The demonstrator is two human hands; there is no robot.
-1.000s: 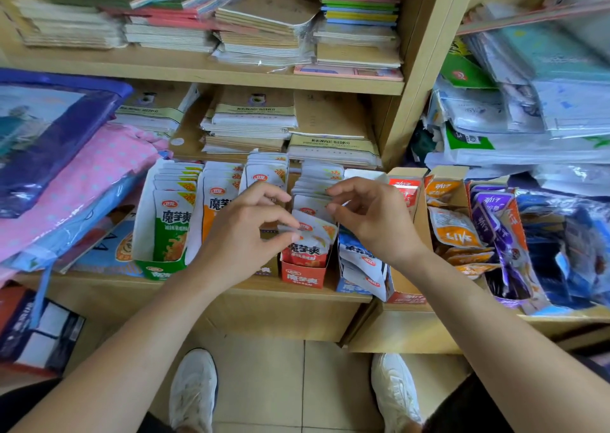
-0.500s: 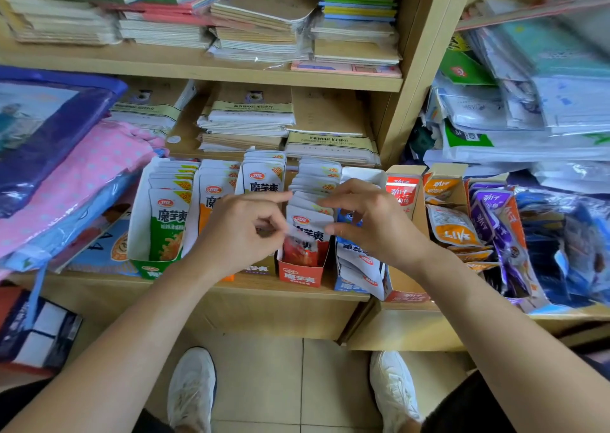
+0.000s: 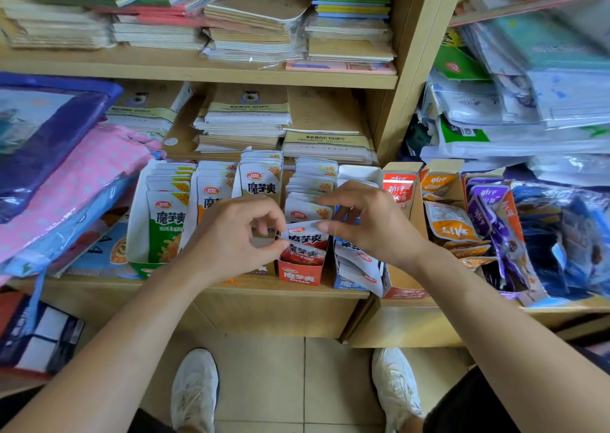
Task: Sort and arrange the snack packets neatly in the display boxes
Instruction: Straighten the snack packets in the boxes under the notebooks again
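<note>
Left hand [image 3: 231,238] and right hand [image 3: 374,224] pinch the red packet [image 3: 305,241], now sunk lower in the red box [image 3: 298,274]

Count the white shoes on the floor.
2. The left shoe is on the floor at the bottom of the view, left of centre. The right shoe is right of centre. The frame edge cuts both off. No others seem hidden.

Glossy plastic snack packets [image 3: 305,237], matt cardboard display box [image 3: 298,272], pale smooth wood shelf [image 3: 198,69] — paper notebooks [image 3: 247,33]
</note>
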